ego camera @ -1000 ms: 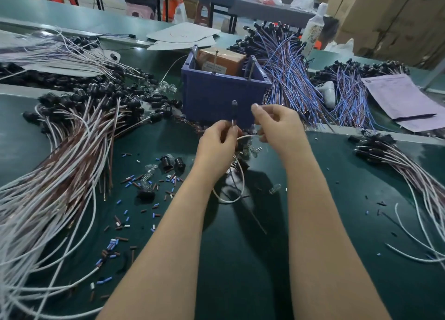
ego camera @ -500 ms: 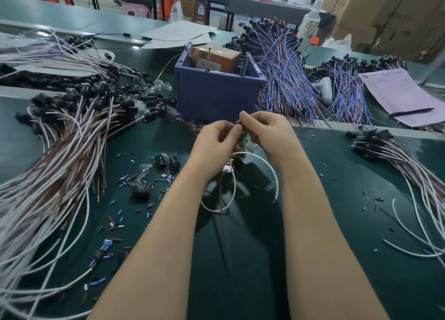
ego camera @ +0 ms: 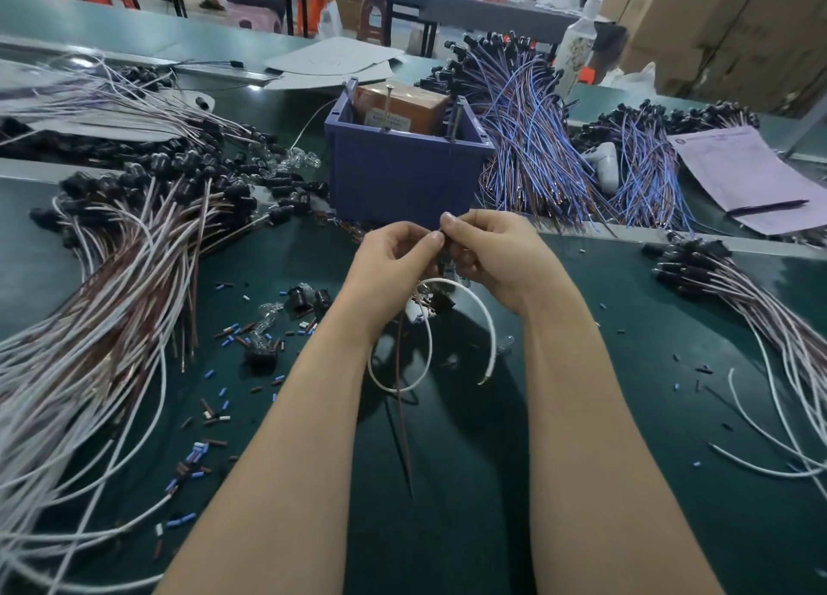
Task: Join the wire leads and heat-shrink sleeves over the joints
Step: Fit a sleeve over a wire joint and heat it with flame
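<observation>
Just below the blue bin (ego camera: pixel 402 182) at twelve o'clock, my left hand (ego camera: pixel 391 265) and right hand (ego camera: pixel 494 258) meet fingertip to fingertip, both pinching the wire leads (ego camera: pixel 493 344) at their upper ends; the white one loops toward six o'clock and the brown one hangs straight down.

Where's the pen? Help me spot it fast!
Look at the far right of the green table, at the lilac paper sheet. The pen lies slanted across its near end. It is the only dark straight stick lying on paper, not a bendy wire.
</observation>
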A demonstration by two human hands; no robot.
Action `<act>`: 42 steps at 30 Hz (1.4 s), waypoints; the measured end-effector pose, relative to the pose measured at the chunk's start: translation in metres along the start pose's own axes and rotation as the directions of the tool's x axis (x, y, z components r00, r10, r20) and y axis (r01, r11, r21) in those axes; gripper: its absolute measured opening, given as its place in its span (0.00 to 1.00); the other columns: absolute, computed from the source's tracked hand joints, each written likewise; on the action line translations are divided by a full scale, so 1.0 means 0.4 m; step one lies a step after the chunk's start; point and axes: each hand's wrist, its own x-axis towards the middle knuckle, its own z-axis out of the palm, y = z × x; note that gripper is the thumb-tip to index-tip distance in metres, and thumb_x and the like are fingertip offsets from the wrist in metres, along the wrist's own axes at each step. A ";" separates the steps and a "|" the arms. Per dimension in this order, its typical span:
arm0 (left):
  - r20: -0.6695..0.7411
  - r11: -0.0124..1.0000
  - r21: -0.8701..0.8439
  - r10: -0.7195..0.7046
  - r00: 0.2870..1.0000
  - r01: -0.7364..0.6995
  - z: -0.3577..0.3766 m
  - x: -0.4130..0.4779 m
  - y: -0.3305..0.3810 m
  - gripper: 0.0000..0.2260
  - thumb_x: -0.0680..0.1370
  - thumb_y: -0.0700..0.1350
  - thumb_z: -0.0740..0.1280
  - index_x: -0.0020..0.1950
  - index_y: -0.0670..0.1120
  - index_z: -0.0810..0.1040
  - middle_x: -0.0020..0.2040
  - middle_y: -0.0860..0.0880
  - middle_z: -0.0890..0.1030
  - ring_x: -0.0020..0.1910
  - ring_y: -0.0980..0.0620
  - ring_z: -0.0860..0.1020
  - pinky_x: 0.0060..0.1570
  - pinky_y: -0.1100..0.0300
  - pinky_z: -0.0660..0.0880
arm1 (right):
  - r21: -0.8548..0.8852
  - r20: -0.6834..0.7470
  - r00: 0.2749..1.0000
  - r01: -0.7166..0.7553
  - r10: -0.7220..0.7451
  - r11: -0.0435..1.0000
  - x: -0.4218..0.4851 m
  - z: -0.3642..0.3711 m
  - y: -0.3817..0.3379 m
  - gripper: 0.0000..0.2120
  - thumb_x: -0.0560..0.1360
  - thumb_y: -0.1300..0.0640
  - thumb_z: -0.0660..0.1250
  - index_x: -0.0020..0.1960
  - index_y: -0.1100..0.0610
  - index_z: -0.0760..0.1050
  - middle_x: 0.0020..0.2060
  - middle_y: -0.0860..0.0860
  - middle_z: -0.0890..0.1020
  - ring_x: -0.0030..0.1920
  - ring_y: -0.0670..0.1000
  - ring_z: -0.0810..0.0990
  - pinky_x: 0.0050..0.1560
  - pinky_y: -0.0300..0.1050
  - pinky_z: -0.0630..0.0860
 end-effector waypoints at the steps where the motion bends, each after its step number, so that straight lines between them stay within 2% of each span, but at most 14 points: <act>1: 0.003 1.000 -0.021 -0.010 1.000 0.011 -0.001 -0.001 0.001 0.07 0.79 0.41 0.65 0.47 0.39 0.79 0.32 0.52 0.77 0.29 0.63 0.74 0.35 0.70 0.71 | 0.059 0.016 1.000 -0.015 0.014 0.998 -0.001 0.003 0.001 0.11 0.79 0.59 0.64 0.38 0.60 0.73 0.26 0.49 0.71 0.25 0.44 0.65 0.29 0.36 0.63; 3: -0.012 1.000 0.013 -0.020 1.000 0.020 0.002 -0.001 0.002 0.07 0.79 0.42 0.65 0.48 0.38 0.80 0.32 0.52 0.77 0.29 0.62 0.74 0.36 0.68 0.72 | -0.021 -0.021 1.000 0.010 -0.010 1.000 0.001 0.016 0.002 0.11 0.79 0.59 0.64 0.38 0.59 0.73 0.28 0.50 0.71 0.26 0.44 0.66 0.29 0.36 0.64; 5: -0.067 0.984 0.180 0.006 0.998 0.006 0.009 0.003 0.000 0.08 0.79 0.44 0.65 0.48 0.40 0.80 0.33 0.51 0.78 0.32 0.58 0.75 0.39 0.62 0.72 | -0.385 -0.113 0.983 0.091 -0.145 0.918 0.007 0.025 -0.002 0.09 0.78 0.57 0.65 0.40 0.57 0.74 0.30 0.47 0.74 0.30 0.44 0.70 0.32 0.37 0.66; 7: -0.111 0.954 0.298 0.049 0.993 -0.013 0.011 0.006 0.000 0.09 0.78 0.47 0.65 0.48 0.42 0.80 0.36 0.50 0.80 0.37 0.53 0.76 0.42 0.58 0.73 | -0.547 -0.136 0.953 0.155 -0.270 0.823 0.011 0.031 -0.007 0.07 0.78 0.55 0.65 0.42 0.55 0.74 0.32 0.44 0.76 0.34 0.42 0.73 0.36 0.35 0.68; 12: 0.003 0.993 0.116 0.032 0.999 -0.032 0.006 -0.004 0.011 0.07 0.79 0.45 0.65 0.48 0.42 0.79 0.30 0.57 0.76 0.29 0.64 0.72 0.36 0.69 0.70 | -0.181 -0.116 0.978 0.150 -0.172 0.972 0.007 0.007 0.006 0.10 0.78 0.58 0.64 0.39 0.56 0.74 0.32 0.50 0.75 0.32 0.46 0.71 0.35 0.39 0.68; 18: 0.029 0.998 0.052 -0.044 0.999 0.042 0.007 -0.001 0.017 0.07 0.78 0.43 0.66 0.46 0.40 0.80 0.31 0.54 0.76 0.30 0.61 0.72 0.40 0.63 0.70 | -0.047 -0.052 0.994 0.095 -0.098 0.994 0.007 0.008 0.017 0.11 0.79 0.60 0.63 0.37 0.58 0.74 0.26 0.48 0.73 0.25 0.42 0.69 0.29 0.35 0.67; 20: 0.035 0.997 0.044 -0.065 0.997 0.064 -0.003 -0.005 0.015 0.07 0.78 0.42 0.66 0.42 0.41 0.79 0.29 0.54 0.76 0.30 0.60 0.71 0.39 0.64 0.70 | -0.041 -0.103 0.993 0.059 -0.063 0.997 0.007 0.002 0.020 0.14 0.80 0.61 0.61 0.35 0.57 0.72 0.25 0.47 0.71 0.24 0.42 0.66 0.28 0.35 0.64; 23: 0.042 0.996 -0.005 -0.091 0.995 0.092 -0.028 -0.011 0.012 0.10 0.77 0.42 0.66 0.35 0.44 0.76 0.22 0.57 0.72 0.23 0.62 0.67 0.29 0.71 0.66 | -0.126 -0.353 0.931 0.046 -0.088 0.991 0.005 -0.058 0.005 0.17 0.81 0.59 0.59 0.33 0.56 0.66 0.27 0.48 0.66 0.26 0.44 0.62 0.27 0.34 0.61; 25: -0.021 0.991 -0.094 -0.100 0.995 0.098 -0.034 -0.008 0.014 0.09 0.78 0.44 0.66 0.38 0.45 0.77 0.25 0.56 0.73 0.24 0.60 0.69 0.31 0.69 0.69 | -0.222 -0.403 0.895 0.107 -0.191 0.969 0.005 -0.064 -0.010 0.16 0.79 0.58 0.61 0.33 0.55 0.68 0.26 0.47 0.69 0.24 0.42 0.66 0.26 0.32 0.65; 28: -0.103 0.988 -0.146 -0.055 0.993 0.040 -0.016 0.001 0.017 0.05 0.78 0.44 0.66 0.46 0.43 0.78 0.33 0.50 0.79 0.30 0.59 0.76 0.37 0.65 0.74 | -0.387 -0.275 0.943 0.068 -0.186 0.919 0.009 0.001 -0.004 0.08 0.77 0.59 0.64 0.39 0.53 0.75 0.34 0.50 0.80 0.33 0.43 0.78 0.42 0.40 0.76; 31: -0.136 0.995 -0.078 0.052 0.989 -0.063 -0.017 0.003 0.007 0.05 0.79 0.41 0.65 0.53 0.42 0.76 0.37 0.50 0.81 0.35 0.62 0.79 0.42 0.70 0.75 | -0.540 -0.201 0.969 0.013 -0.143 0.842 0.003 0.033 0.010 0.05 0.76 0.60 0.66 0.50 0.53 0.78 0.43 0.49 0.80 0.48 0.51 0.80 0.53 0.46 0.76; 35: -0.130 0.992 0.066 0.114 0.985 -0.106 -0.024 0.009 0.000 0.06 0.79 0.39 0.64 0.55 0.45 0.75 0.41 0.50 0.82 0.43 0.57 0.81 0.45 0.69 0.76 | -0.716 -0.110 0.988 0.001 -0.113 0.698 -0.018 0.023 -0.004 0.04 0.73 0.56 0.71 0.46 0.53 0.78 0.38 0.47 0.77 0.45 0.51 0.78 0.45 0.40 0.71; 38: -0.132 0.986 0.121 0.126 0.983 -0.111 -0.024 0.012 -0.003 0.07 0.79 0.38 0.64 0.51 0.50 0.74 0.49 0.47 0.83 0.50 0.50 0.81 0.56 0.54 0.77 | -0.841 -0.025 1.000 -0.019 -0.002 0.541 -0.031 0.045 -0.001 0.06 0.72 0.53 0.72 0.46 0.54 0.79 0.41 0.52 0.79 0.45 0.52 0.78 0.43 0.39 0.70; 42: -0.137 0.988 0.085 0.138 0.981 -0.127 -0.023 0.008 -0.003 0.09 0.78 0.35 0.62 0.50 0.49 0.74 0.51 0.47 0.82 0.51 0.53 0.81 0.59 0.53 0.76 | -0.862 -0.046 0.998 -0.020 -0.040 0.507 -0.033 0.072 0.017 0.06 0.73 0.56 0.70 0.50 0.56 0.80 0.45 0.54 0.80 0.50 0.56 0.78 0.48 0.44 0.73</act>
